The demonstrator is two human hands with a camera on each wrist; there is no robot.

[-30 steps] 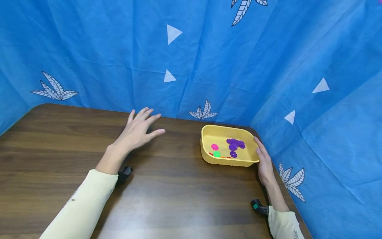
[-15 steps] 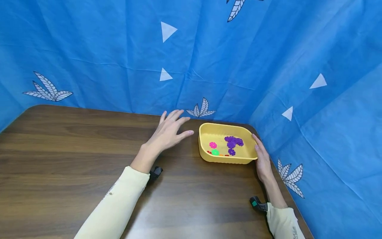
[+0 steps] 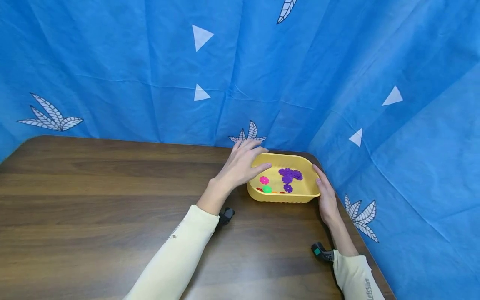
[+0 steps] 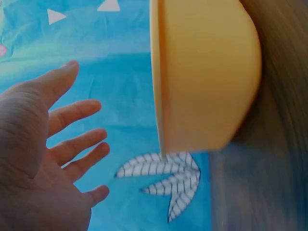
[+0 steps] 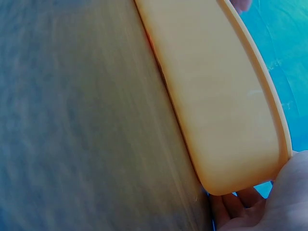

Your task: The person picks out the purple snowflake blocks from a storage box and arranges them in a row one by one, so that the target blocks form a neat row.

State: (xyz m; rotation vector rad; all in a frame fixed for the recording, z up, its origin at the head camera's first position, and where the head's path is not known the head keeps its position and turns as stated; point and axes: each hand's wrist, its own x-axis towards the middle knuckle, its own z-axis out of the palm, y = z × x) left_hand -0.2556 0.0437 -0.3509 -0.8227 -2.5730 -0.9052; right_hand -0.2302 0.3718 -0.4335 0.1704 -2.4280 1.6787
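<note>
A yellow basket stands at the back right of the table, holding purple flower-shaped pieces, a pink one, a green one and some red and orange bits. My left hand is over the basket's left end, fingers spread and holding nothing; in the left wrist view a gap shows between that hand and the basket wall. At the basket's right end rests my right hand, fingers extended along the side. The right wrist view shows its fingers against the end of the basket.
A brown wooden table extends to the left and front. Blue cloth with white triangles and leaf prints hangs behind the table and along its right side. Each wrist wears a black device.
My left hand has moved right across the table to the basket's left end, fingers still spread. The right hand stays at the basket's right end; the head view has shifted slightly.
</note>
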